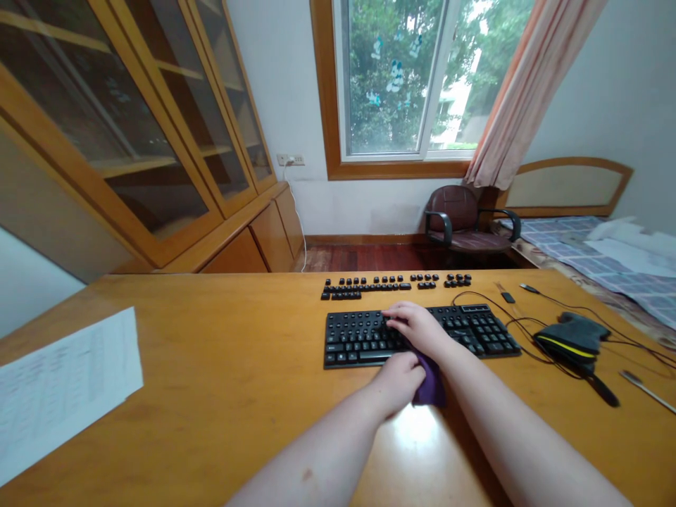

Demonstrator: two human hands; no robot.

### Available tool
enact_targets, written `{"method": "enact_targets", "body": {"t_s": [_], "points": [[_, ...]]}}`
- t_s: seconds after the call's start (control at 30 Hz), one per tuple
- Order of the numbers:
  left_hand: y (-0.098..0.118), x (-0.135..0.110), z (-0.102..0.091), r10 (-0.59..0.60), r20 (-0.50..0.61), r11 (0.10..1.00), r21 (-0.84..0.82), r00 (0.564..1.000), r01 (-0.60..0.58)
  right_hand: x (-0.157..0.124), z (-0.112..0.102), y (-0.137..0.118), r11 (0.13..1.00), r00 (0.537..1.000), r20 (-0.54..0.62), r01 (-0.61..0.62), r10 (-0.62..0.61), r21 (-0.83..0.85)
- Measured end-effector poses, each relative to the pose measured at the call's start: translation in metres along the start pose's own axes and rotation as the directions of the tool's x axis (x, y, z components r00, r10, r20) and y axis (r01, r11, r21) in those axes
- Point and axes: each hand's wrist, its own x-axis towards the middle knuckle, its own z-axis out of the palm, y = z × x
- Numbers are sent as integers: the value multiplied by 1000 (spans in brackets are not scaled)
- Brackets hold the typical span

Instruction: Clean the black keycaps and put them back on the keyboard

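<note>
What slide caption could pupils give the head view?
Right hand over a black keyboard, left hand at a purple cloth, loose keycaps beyond.

On the left, a tall glass-fronted wooden cabinet (177, 144). Far ahead, a pale wall (296, 77) with a socket (290, 160) and trailing white cord (297, 204), above a dark reddish floor (364, 257). Far centre, a wood-framed window (391, 105) full of daylight and green trees (364, 42). Far right, a pink curtain (533, 91), a maroon armchair (458, 215) below, then a bed (567, 232) with checked cover. Near, a yellowish wooden surface (227, 394), bright with glare.
</note>
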Motion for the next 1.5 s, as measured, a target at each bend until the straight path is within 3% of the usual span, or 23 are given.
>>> {"method": "enact_targets", "body": {"t_s": [0.17, 0.5, 0.73, 0.93, 1.2, 1.5], "points": [[-3, -3, -1, 22, -16, 998, 60, 1000, -21, 1, 16, 21, 1000, 999, 48, -2, 3, -22], [26, -13, -5, 53, -6, 997, -47, 999, -53, 0, 26, 34, 993, 996, 79, -19, 29, -117], [19, -10, -2, 53, 4, 996, -67, 999, -53, -1, 28, 31, 980, 996, 82, -24, 41, -199], [20, -11, -3, 37, 7, 996, -77, 999, -36, -4, 22, 29, 963, 989, 143, 82, -46, -257], [16, -8, -2, 13, 24, 997, -73, 1000, -11, -5, 22, 32, 952, 985, 149, 124, -84, -278], [16, -10, -2, 36, 61, 999, -26, 997, -34, -7, 15, 15, 919, 975, 177, 188, -133, -345]]}}
